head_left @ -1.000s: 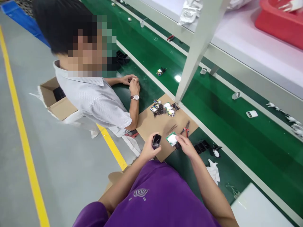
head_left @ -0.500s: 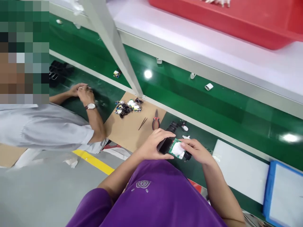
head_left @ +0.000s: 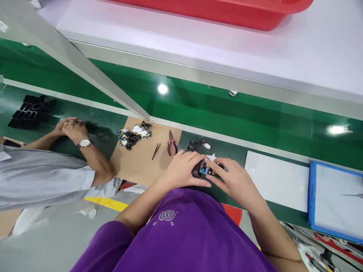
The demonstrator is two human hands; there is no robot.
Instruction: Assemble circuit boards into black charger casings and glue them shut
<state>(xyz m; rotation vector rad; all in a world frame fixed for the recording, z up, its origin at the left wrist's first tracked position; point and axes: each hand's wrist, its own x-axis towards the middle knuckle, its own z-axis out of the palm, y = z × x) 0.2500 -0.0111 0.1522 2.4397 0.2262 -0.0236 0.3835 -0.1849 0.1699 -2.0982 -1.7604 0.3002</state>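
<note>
My left hand (head_left: 185, 170) is closed around a black plastic case (head_left: 196, 172), its thumb below and its fingers above. A circuit board (head_left: 207, 168) with coloured components facing up sits at the case's open end. The fingers of my right hand (head_left: 234, 177) pinch this board from both sides and cover part of it. Whether the board's edge is inside the case I cannot tell. Just beyond my hands lie black case pieces (head_left: 192, 145) and a small white-and-black part (head_left: 206, 144).
Red-handled pliers (head_left: 171, 145), tweezers (head_left: 155, 151) and a pile of circuit boards (head_left: 132, 136) lie on cardboard at left. Further left are a co-worker's hands (head_left: 74, 130) and black cases (head_left: 28, 113). A white sheet (head_left: 276, 181) and blue-framed tray (head_left: 312, 192) are at right.
The board has been turned over: its white-coated green face showed before, its components show now. It sits closer against the case. The camera view has shifted, moving most things left.
</note>
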